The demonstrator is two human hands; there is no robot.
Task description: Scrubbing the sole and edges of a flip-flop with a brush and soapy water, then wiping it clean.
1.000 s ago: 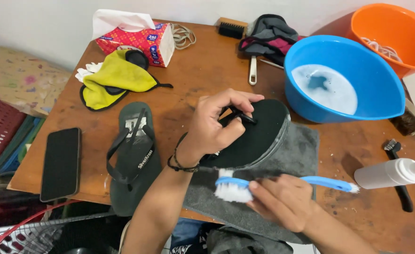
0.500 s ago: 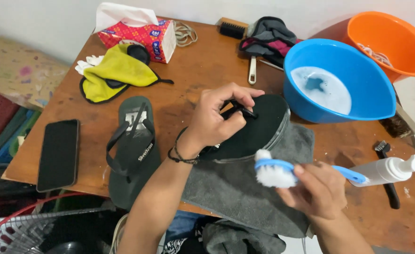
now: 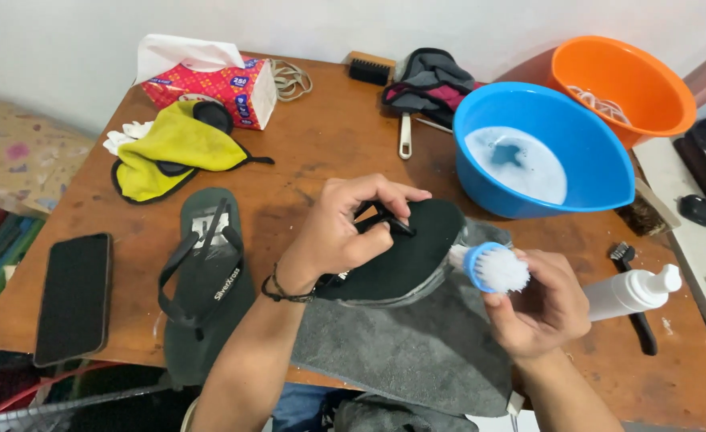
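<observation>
A brown wooden table [image 3: 329, 152] holds a blue basin [image 3: 545, 152]. Left of the basin lie a grey towel [image 3: 401, 344], dark sandal [image 3: 205, 280], black phone [image 3: 73, 296], yellow cloth [image 3: 173, 148] and tissue box [image 3: 209, 80].

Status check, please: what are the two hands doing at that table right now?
Left hand grips black flip-flop by its strap, over grey towel. Right hand holds blue brush, bristles up, beside the sole. Blue basin of soapy water close behind.

My left hand [image 3: 341, 232] clamps down on the black flip-flop [image 3: 405, 252], fingers curled around its strap, forearm angled up from below. My right hand [image 3: 541, 308] sits just right of the flip-flop, fist closed, wrist bent inward.
</observation>
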